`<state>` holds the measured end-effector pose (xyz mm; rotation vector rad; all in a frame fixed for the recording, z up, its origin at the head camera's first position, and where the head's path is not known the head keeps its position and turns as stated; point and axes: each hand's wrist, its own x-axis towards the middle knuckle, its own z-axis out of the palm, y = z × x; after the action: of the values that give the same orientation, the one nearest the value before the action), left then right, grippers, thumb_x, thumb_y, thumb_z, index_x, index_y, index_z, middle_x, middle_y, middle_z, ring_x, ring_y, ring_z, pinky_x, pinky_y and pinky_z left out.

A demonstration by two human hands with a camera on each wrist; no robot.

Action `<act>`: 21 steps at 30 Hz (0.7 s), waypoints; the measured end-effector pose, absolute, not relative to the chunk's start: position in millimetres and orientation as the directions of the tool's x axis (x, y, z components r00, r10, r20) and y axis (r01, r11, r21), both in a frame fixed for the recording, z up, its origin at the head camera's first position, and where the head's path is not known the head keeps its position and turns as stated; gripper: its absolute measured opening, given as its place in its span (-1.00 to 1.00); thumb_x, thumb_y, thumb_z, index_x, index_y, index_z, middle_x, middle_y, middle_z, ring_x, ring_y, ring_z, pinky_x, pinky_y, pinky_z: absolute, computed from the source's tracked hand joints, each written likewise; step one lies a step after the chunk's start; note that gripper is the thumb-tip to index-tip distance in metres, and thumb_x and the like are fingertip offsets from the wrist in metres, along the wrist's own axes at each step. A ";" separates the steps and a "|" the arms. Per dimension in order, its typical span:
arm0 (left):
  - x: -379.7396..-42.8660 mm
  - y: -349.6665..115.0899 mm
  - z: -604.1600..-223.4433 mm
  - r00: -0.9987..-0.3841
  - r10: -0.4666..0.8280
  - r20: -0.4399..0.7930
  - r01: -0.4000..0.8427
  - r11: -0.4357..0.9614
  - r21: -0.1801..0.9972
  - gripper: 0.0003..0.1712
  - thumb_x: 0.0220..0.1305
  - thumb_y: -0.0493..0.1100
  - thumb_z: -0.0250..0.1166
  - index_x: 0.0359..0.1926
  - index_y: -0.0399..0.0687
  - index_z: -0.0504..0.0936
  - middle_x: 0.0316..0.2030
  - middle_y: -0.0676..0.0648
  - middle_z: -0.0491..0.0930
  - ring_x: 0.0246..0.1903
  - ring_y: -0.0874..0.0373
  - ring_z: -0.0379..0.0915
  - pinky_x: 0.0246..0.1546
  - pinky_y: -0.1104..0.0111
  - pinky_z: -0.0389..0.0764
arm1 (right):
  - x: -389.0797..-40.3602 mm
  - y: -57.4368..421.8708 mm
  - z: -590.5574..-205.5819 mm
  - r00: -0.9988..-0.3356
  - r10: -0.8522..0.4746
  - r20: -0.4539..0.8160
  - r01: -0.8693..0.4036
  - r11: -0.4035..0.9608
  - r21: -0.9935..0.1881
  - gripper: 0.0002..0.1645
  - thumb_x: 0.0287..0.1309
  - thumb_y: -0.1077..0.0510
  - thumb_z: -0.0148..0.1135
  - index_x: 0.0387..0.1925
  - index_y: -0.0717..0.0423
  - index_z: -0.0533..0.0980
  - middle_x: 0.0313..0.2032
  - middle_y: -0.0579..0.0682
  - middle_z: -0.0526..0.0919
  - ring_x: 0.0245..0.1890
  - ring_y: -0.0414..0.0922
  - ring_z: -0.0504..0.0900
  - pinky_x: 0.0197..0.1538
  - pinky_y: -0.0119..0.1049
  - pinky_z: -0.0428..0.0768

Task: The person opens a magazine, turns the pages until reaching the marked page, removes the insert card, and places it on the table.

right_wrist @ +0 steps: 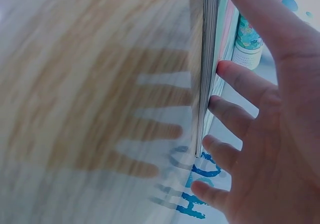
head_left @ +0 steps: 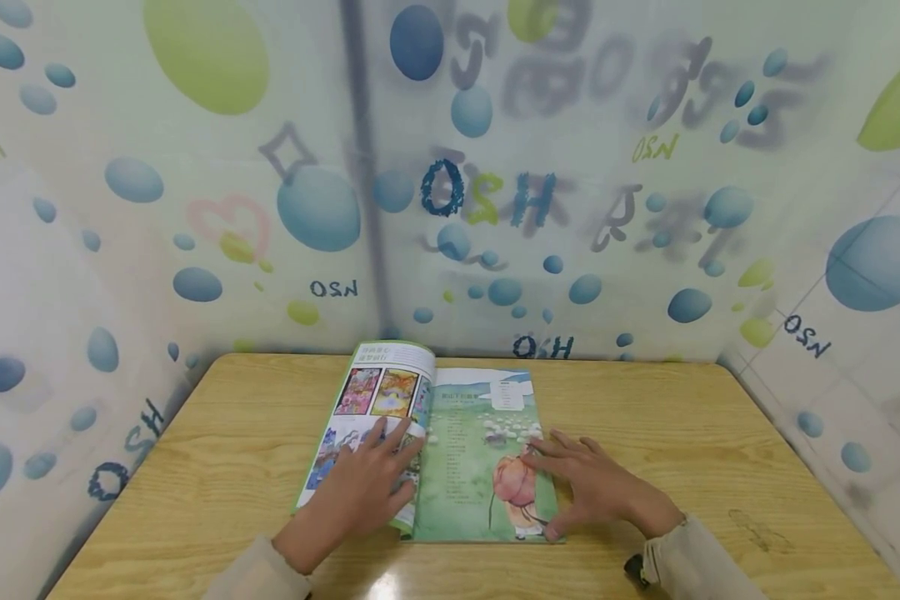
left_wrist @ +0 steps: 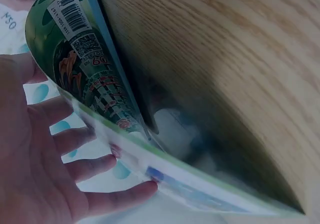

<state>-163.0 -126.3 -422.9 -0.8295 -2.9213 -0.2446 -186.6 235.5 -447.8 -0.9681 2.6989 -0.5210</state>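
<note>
The left hand (head_left: pixel 367 483) rests with its fingers spread, gripping nothing, on the raised left page (head_left: pixel 356 392) of an illustrated magazine (head_left: pixel 461 467), which lies open mid-way across the wooden tabletop (head_left: pixel 247 425). The back cover (left_wrist: pixel 47 26) bows off the wood, so it should be light and floppy, its paper probably glossy, slippery and easily creased; the spine looks the firmest hold. Rightward, the right hand (head_left: pixel 596 483) touches the magazine's outer edge, its fingers extended and unclenched. No container can be made out.
</note>
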 end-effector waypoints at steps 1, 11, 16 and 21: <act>-163.2 -126.6 -422.6 -0.851 0.510 0.129 0.524 0.839 0.144 -0.42 0.41 0.04 0.10 0.39 0.05 0.43 0.45 -0.18 0.24 0.37 -0.36 0.16 -0.14 -0.43 0.44 | -186.6 235.5 -447.8 -0.756 -0.648 -0.091 -0.568 0.719 -0.400 0.25 -0.26 -0.53 0.41 0.45 -0.07 0.32 0.48 0.07 0.22 0.48 0.32 0.03 0.30 0.49 -0.01; -161.1 -128.9 -420.5 -0.862 0.498 0.093 0.506 0.840 0.197 -0.42 0.40 -0.04 0.06 0.42 0.07 0.39 0.45 -0.19 0.24 0.33 -0.38 0.22 -0.19 -0.37 0.50 | -186.3 234.2 -446.2 -0.758 -0.646 -0.091 -0.569 0.724 -0.390 0.22 -0.24 -0.53 0.40 0.44 -0.06 0.34 0.47 0.08 0.24 0.48 0.31 0.03 0.29 0.49 0.01; -160.7 -129.1 -419.6 -0.861 0.501 0.088 0.508 0.844 0.173 -0.42 0.41 -0.03 0.05 0.41 0.05 0.40 0.44 -0.19 0.26 0.31 -0.35 0.25 -0.18 -0.35 0.50 | -185.4 232.3 -444.6 -0.763 -0.639 -0.098 -0.561 0.731 -0.389 0.20 -0.21 -0.55 0.37 0.42 -0.05 0.36 0.45 0.08 0.27 0.47 0.31 0.05 0.27 0.51 0.03; -162.4 -129.1 -421.6 -0.844 0.521 0.128 0.533 0.840 0.098 -0.42 0.39 0.00 0.06 0.40 0.04 0.43 0.40 -0.21 0.31 0.23 -0.33 0.35 -0.16 -0.25 0.52 | -186.2 231.8 -444.1 -0.766 -0.635 -0.100 -0.554 0.731 -0.398 0.20 -0.22 -0.56 0.36 0.42 -0.06 0.37 0.45 0.08 0.28 0.47 0.31 0.05 0.27 0.52 0.03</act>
<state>-162.4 -129.1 -421.6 -0.8382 -2.9214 -0.1978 -186.2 231.8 -444.1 -0.9433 2.7053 -0.5134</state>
